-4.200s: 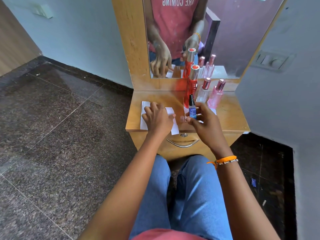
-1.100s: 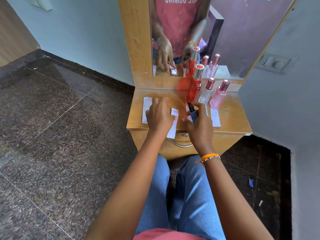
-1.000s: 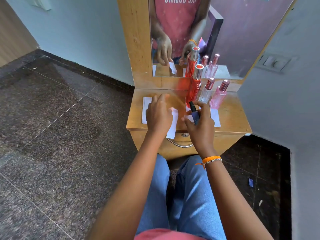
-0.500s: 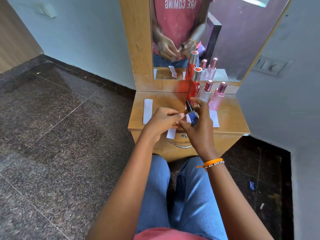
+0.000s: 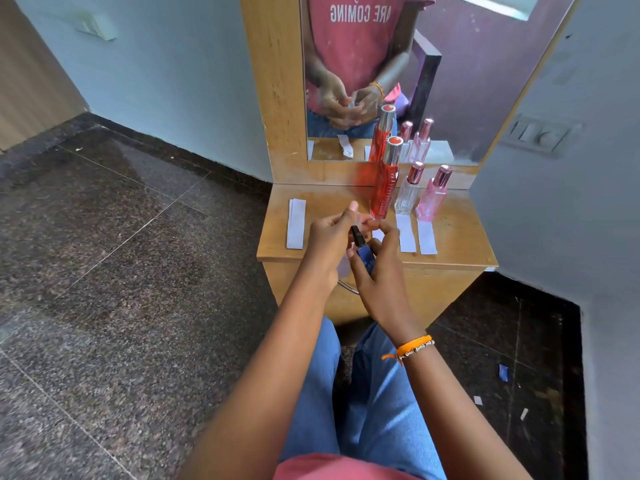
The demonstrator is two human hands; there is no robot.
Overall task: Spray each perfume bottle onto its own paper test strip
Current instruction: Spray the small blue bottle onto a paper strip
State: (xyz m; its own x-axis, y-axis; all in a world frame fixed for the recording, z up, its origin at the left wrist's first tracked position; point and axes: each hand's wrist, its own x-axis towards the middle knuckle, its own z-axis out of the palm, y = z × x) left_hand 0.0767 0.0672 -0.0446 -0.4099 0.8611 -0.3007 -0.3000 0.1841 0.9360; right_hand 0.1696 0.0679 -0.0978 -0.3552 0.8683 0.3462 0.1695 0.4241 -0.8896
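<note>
right hand [image 5: 377, 271] grips small blue bottle [image 5: 365, 256] over the near table edge [image 5: 450, 259]; left hand [image 5: 329, 240] pinches its black cap [image 5: 356, 235] — looks like uncapping. red [image 5: 385, 181], clear [image 5: 408, 192], pink [image 5: 433, 195] bottles stand capped at far right — 3 left, by my read.

Wooden dressing table [image 5: 453, 237], mirror [image 5: 457, 81], pale walls [image 5: 173, 81], dark speckled floor [image 5: 104, 271].

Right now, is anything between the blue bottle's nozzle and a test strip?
Yes, apparently the black cap is on the small blue bottle. The right hand grips the bottle; the left hand pinches the cap. The strip under the hands is mostly hidden.
</note>
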